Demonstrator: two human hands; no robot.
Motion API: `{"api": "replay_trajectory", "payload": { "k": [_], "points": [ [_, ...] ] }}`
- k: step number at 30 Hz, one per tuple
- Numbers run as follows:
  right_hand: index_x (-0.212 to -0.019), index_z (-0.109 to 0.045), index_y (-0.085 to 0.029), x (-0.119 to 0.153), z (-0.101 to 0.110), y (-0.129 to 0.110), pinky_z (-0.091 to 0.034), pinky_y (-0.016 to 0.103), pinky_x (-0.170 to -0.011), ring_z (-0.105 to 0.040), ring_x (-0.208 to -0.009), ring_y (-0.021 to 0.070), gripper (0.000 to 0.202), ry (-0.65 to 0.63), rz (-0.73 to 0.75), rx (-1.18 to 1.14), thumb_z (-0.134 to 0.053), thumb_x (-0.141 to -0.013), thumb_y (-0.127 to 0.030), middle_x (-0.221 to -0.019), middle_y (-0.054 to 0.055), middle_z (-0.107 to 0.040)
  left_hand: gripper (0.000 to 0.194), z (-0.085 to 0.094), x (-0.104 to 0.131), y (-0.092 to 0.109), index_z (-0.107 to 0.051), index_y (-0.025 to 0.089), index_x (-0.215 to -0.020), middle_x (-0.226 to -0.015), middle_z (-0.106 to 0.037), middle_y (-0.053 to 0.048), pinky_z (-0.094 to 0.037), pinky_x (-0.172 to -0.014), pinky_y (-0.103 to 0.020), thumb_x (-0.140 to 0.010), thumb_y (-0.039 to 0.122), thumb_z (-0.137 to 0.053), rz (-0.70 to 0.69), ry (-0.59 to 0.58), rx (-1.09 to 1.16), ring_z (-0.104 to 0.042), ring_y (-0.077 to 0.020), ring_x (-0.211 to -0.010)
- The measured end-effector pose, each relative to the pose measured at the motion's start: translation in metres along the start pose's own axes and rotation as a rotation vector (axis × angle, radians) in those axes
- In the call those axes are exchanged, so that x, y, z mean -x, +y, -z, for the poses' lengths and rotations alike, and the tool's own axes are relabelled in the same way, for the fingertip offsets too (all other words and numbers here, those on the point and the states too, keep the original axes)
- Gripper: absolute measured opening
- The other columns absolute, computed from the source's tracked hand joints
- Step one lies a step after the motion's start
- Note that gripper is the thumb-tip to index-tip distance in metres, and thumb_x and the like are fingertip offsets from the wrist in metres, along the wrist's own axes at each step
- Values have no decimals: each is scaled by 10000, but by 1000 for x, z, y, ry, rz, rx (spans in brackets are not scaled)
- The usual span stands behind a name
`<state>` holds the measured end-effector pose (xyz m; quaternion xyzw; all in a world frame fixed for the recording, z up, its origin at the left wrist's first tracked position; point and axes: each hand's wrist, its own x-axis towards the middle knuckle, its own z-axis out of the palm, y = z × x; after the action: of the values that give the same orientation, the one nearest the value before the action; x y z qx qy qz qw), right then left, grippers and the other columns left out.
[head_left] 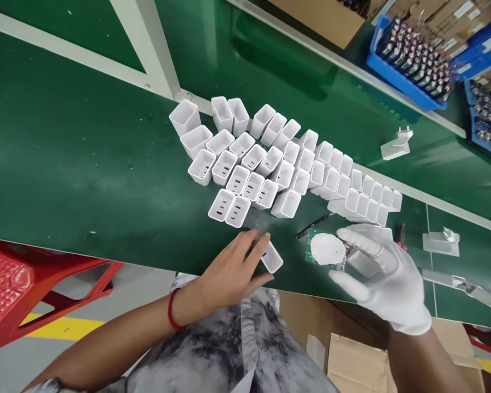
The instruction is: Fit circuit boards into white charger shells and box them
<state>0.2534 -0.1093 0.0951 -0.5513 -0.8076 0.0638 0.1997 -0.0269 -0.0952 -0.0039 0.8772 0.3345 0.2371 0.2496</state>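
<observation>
My left hand [231, 270], bare with a red cord at the wrist, is closed around one end of a white plastic housing [273, 258] near the table's front edge. The housing lies open side up, partly hidden by the fingers. My right hand [387, 278], in a white glove, pinches a green circuit board [311, 255] between thumb and fingers. A round white pad [328, 249] covers most of that board. Behind the glove lies another white casing [362, 263], partly covered. A black pen-like tool [314, 225] rests just beyond the board.
Many open white housings [239, 180] stand in rows across the green table [85, 174]. At right are a white plug adapter [441, 243], red-handled pliers [401, 234] and more white parts. A blue tray [409, 73] of components sits on the shelf. A red stool [28, 289] stands left.
</observation>
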Motion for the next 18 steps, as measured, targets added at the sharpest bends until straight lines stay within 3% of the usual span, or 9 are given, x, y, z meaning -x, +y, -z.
{"api": "replay_trajectory", "payload": {
  "k": [3,5,8,9,11,13,14,16,18],
  "points": [
    [-1256,-586,-289,5,-12,-5,-559,444,-783,-647,-944,274,509,18,-41,-38,-757,-799,-436,-1036,72,-671,747,7,2,-2,-267,126,-1508,-1413,-464,-261,-603,-857,-459,-927,464,-593,-30,-46,41,-610,-365,-1175],
    [-1247,-588,-295,8,-17,-8,-560,426,-783,-647,-941,262,493,26,-79,-64,-751,-806,-442,-1058,66,-667,592,7,-2,-3,-344,156,-1468,-1438,-467,-222,-606,-803,-398,-950,366,-540,-77,-90,42,-649,-305,-1102],
    [-1250,-583,-292,11,-19,-11,-551,430,-791,-641,-950,264,492,36,-85,-64,-749,-809,-432,-1083,73,-659,300,-4,-12,-3,-535,146,-1231,-1145,-646,-137,-581,-712,-318,-972,297,-527,-56,-50,1,-699,-233,-911],
    [-1253,-580,-283,12,-18,-13,-545,439,-796,-638,-953,270,500,42,-72,-41,-751,-806,-428,-1081,80,-657,287,-8,-15,-1,-557,138,-1151,-1011,-659,-109,-567,-662,-304,-969,361,-561,-11,-21,-30,-702,-227,-836],
    [-1261,-571,-256,12,-17,-15,-531,459,-795,-635,-945,285,526,53,-28,27,-759,-796,-416,-1063,97,-656,512,-13,-19,3,-554,126,-1079,-874,-626,-79,-537,-574,-303,-882,590,-644,112,12,-81,-686,-233,-732],
    [-1258,-563,-225,10,-17,-18,-516,470,-778,-631,-920,294,548,53,32,96,-763,-787,-418,-1022,108,-657,779,-11,-22,6,-519,122,-1148,-939,-614,-99,-543,-562,-332,-731,758,-689,198,-1,-59,-688,-268,-759],
    [-1251,-560,-215,8,-17,-20,-508,466,-764,-628,-900,291,547,41,61,121,-761,-784,-419,-998,105,-657,874,-8,-23,6,-480,124,-1233,-1042,-610,-131,-563,-591,-359,-690,767,-715,217,-25,-19,-694,-293,-821],
    [-1235,-551,-210,2,-18,-25,-490,445,-746,-621,-858,274,534,10,116,145,-749,-785,-420,-953,88,-659,938,-1,-27,2,-344,153,-1411,-1308,-534,-192,-598,-707,-410,-727,636,-767,204,-101,91,-686,-332,-995],
    [-1214,-548,-229,-6,-20,-29,-469,423,-751,-620,-830,255,492,-31,152,169,-726,-794,-413,-919,61,-665,853,3,-32,-5,-278,208,-1475,-1463,-453,-176,-596,-853,-417,-809,431,-762,140,-187,212,-646,-324,-1153]
  ]
}}
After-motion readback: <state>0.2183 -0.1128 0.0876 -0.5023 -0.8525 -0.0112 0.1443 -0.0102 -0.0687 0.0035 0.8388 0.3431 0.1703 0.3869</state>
